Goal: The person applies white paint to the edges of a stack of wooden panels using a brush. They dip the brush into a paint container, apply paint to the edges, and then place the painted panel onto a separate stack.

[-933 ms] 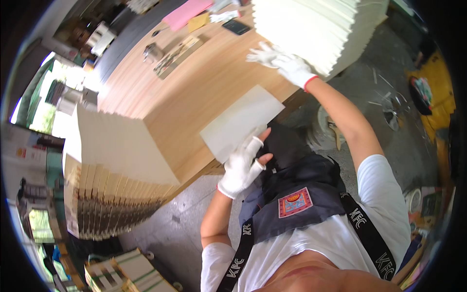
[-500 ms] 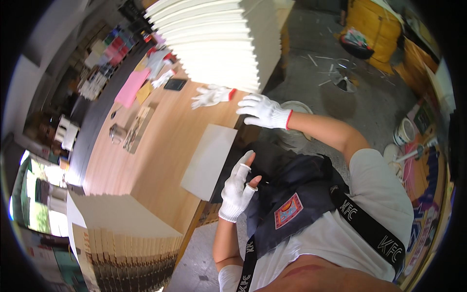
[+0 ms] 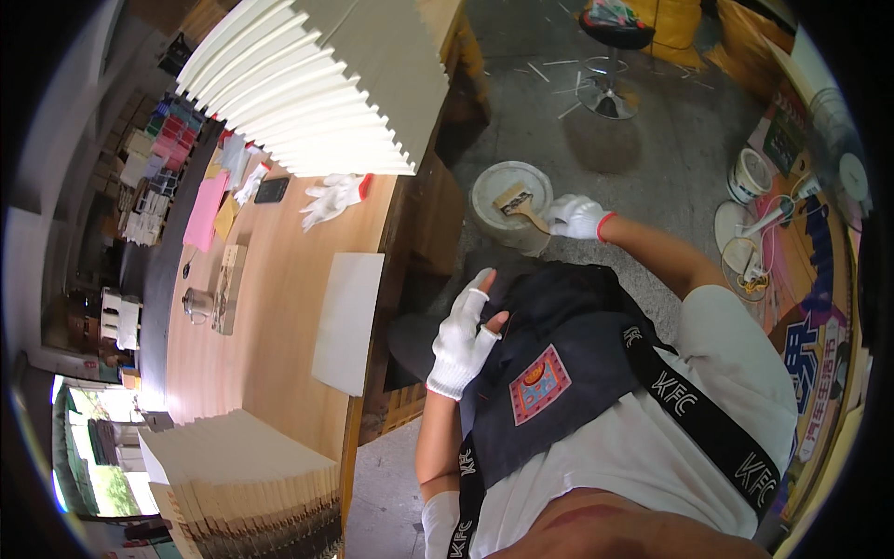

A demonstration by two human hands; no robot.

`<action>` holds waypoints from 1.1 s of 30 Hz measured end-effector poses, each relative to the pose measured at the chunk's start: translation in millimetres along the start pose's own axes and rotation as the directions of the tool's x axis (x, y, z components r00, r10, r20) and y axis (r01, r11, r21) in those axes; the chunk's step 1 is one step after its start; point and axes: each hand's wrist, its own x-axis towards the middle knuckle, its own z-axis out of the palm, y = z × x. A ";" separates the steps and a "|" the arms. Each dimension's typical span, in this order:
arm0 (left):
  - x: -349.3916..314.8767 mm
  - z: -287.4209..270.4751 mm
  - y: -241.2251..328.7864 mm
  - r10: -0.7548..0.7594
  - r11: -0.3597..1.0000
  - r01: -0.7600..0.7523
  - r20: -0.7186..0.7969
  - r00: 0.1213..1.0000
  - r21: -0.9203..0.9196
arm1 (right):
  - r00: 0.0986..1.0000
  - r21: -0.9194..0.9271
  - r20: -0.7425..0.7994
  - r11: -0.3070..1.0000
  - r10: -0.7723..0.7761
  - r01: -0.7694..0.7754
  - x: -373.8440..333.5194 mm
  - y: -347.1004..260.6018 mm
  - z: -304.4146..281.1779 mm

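Note:
My right hand [image 3: 581, 217], in a white knit glove with a red cuff, closes on the handle end of a flat wooden paintbrush [image 3: 520, 201]. The brush lies across the top of a round whitish bucket [image 3: 484, 182] standing beside the table. My left hand [image 3: 459, 347] is held up in front of my dark apron, with nothing in it. Its white glove leaves bare fingertips, and thumb and fingers are apart. Nearest to it on the tabletop is a flat white board [image 3: 348, 321] along the edge.
On the wooden table [image 3: 270, 345], a tall stack of white boards [image 3: 307, 102] stands far off and another stack [image 3: 251, 466] near. A spare glove [image 3: 333, 199], a phone [image 3: 271, 190], a metal cup [image 3: 196, 303] and pink paper [image 3: 204, 210] lie there. A stool [image 3: 610, 74] stands beyond.
My right hand has moved from the table edge by the far stack, right and down to the brush on the bucket, and closed on its handle. My left hand stays raised. The view has turned.

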 end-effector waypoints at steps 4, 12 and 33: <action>5.7 13.8 -21.8 0.008 1.000 -0.008 -0.001 1.000 0.009 | 0.957 0.128 0.220 0.967 0.191 -0.222 -13.8 25.4 43.9; 34.1 57.0 -65.3 -0.072 0.987 0.087 0.109 0.991 -0.134 | 0.848 0.458 0.175 0.721 0.500 -0.520 1.7 58.0 123.3; 83.3 88.6 -99.6 -0.180 0.829 0.367 0.420 0.890 -0.422 | 0.739 0.410 0.231 0.625 0.633 -0.664 49.3 72.4 118.7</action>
